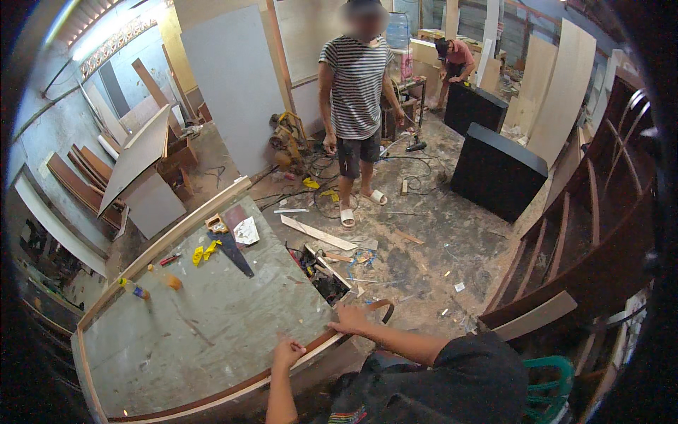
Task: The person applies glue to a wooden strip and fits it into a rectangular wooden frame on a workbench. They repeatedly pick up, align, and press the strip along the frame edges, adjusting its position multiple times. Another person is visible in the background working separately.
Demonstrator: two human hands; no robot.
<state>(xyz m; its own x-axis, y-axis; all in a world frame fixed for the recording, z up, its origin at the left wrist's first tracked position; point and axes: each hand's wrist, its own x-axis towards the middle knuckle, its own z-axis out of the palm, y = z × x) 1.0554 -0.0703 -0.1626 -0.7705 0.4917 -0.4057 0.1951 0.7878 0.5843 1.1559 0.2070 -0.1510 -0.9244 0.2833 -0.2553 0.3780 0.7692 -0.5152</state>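
Head: grey tabletop (233,321), littered floor (438,272)

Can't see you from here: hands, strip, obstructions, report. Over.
Left hand and right hand at brown strip along panel edge. Strip's end curls beyond panel. Handsaw on panel, apart from both hands.

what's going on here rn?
The person's left hand and right hand are at a brown strip along the near edge of a grey-topped table; the strip curls past the right hand. How firmly either hand grips is unclear. A handsaw lies on the table. Beyond, a person in a striped shirt stands, and another person bends near a black box.
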